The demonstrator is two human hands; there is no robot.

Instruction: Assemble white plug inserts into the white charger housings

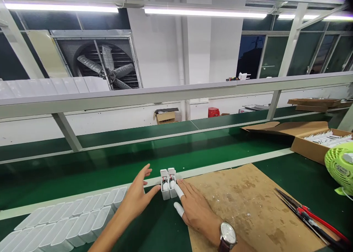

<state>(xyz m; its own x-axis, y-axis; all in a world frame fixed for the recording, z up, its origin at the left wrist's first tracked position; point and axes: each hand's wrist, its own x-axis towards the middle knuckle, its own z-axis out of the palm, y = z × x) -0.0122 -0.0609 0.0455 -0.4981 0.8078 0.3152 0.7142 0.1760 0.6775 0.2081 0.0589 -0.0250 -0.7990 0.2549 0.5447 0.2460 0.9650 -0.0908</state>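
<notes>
Two small white plastic cases (168, 189) stand side by side on the green bench, their tops raised, with red and dark wires and round white parts inside. To their left is my left hand (139, 193), fingers spread and thumb tip close to the left case; it holds nothing. My right hand (193, 204) lies at the right side of the cases, index finger against or just beside the right one. White finger cots cover its index finger and thumb, which are apart. Whether it presses on the case, I cannot tell.
Rows of white plastic cases (68, 222) fill the left of the bench. Stained brown cardboard (234, 200) lies right, with red-handled scissors (306, 211) on it. Beyond are a lime-green fan (340, 167) and an open carton (311, 149) of white parts. A green conveyor belt (124, 164) runs behind.
</notes>
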